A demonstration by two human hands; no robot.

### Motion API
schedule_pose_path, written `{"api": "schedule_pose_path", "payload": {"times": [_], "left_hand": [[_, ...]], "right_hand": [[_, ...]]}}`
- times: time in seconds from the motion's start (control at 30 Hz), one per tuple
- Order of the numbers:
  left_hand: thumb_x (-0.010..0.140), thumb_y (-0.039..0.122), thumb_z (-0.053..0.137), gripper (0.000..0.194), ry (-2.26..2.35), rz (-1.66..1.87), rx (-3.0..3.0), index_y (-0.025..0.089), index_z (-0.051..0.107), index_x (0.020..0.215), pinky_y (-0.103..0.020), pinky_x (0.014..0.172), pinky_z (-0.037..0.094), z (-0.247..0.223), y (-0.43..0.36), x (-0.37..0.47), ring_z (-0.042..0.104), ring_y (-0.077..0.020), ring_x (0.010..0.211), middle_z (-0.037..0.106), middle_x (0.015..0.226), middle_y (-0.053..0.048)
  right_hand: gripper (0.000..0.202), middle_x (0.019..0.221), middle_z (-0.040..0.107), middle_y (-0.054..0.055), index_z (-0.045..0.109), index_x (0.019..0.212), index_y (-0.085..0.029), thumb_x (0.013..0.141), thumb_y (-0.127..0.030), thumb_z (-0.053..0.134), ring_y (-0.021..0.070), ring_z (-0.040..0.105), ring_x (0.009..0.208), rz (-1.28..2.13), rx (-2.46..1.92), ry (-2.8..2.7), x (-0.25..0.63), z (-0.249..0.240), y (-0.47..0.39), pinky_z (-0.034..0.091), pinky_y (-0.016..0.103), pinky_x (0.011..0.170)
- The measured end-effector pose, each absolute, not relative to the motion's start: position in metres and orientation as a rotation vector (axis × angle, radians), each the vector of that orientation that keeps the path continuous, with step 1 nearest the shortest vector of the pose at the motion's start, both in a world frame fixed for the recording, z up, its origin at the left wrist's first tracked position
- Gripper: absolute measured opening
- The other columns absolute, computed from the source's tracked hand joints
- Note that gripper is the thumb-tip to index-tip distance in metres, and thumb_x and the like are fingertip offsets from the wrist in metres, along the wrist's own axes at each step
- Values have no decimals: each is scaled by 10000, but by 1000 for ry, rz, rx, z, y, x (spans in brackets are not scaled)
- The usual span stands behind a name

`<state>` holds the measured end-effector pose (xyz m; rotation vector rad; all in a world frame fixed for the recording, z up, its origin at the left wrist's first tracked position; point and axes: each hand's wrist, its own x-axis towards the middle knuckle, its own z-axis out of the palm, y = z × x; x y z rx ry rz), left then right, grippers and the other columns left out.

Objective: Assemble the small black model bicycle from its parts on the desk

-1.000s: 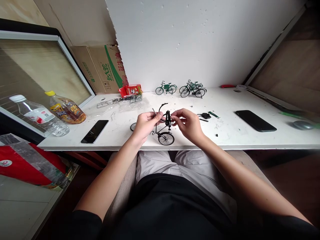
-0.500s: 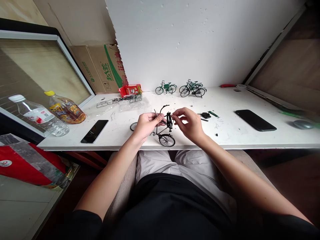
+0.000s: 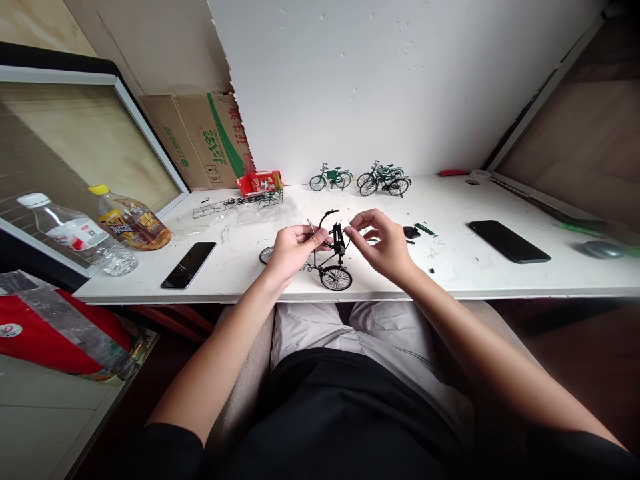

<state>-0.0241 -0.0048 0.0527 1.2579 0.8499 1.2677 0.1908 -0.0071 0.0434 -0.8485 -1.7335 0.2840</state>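
A small black model bicycle [image 3: 336,278] is tilted at the front part of the white table, one wheel near the edge and the other partly behind my left hand. My left hand [image 3: 295,250] is closed on its frame, thumb on top, and its fingers cover the middle of the model. My right hand [image 3: 383,243] is just right of the black upright parts of the model, thumb and forefinger brought together in a pinch. Whatever is between those fingertips is too small to make out. A curved black piece of the model rises above and between the hands.
Finished model bicycles [image 3: 331,178] stand along the back wall. Small black and green parts [image 3: 413,231] lie right of my hands. Phones [image 3: 189,265] flank the work area. Bottles [image 3: 133,220] stand left, near a red packet [image 3: 260,183] and wire-like part frames [image 3: 225,205].
My right hand has drawn slightly up and away from the model, its fingertips a little farther from the black uprights. My left hand keeps its hold. The view has shifted slightly.
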Motion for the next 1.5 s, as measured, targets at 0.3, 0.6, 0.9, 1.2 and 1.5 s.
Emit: {"api": "schedule_pose_path", "payload": {"times": [0.3,0.6,0.9,1.2,1.5], "left_hand": [[713,510,974,489,827,1375,1433,117,780,930,-354,850,633,57,-6,-24,784,-214,819,810,907,-97],[834,447,894,372,950,1413,1759,169,843,1076,-394,1019,581,57,-16,-22,775,-309,1108,836,1141,-118],[917,275,788,456,1049,1412,2282,263,752,1371,-387,1034,565,49,-17,-26,767,-265,1016,837,1028,-70],[986,329,720,549,996,1370,2411,247,621,1520,-385,1107,531,53,-20,-26,761,-253,1052,832,1080,-84],[988,188,681,455,966,1380,2433,268,675,1436,-366,1078,541,50,-14,-32,760,-227,1102,832,1111,-62]], "right_hand": [[323,1029,750,70,691,1043,-245,1017,-567,685,219,736,957,470,-866,-1627,196,52,-7,604,338,697],[561,1202,751,105,686,1363,-280,920,-600,810,275,724,1103,323,-727,-1803,195,64,-20,624,409,868],[459,1156,774,106,703,1340,-289,963,-540,775,312,683,1088,39,-646,-2004,195,75,-25,575,499,954],[179,1019,760,87,763,1174,-274,1022,-356,720,284,660,981,-69,-588,-2083,189,76,-31,552,514,944],[192,973,767,78,769,1158,-274,1005,-390,757,277,665,947,-38,-585,-2058,193,72,-23,562,478,882]]}}
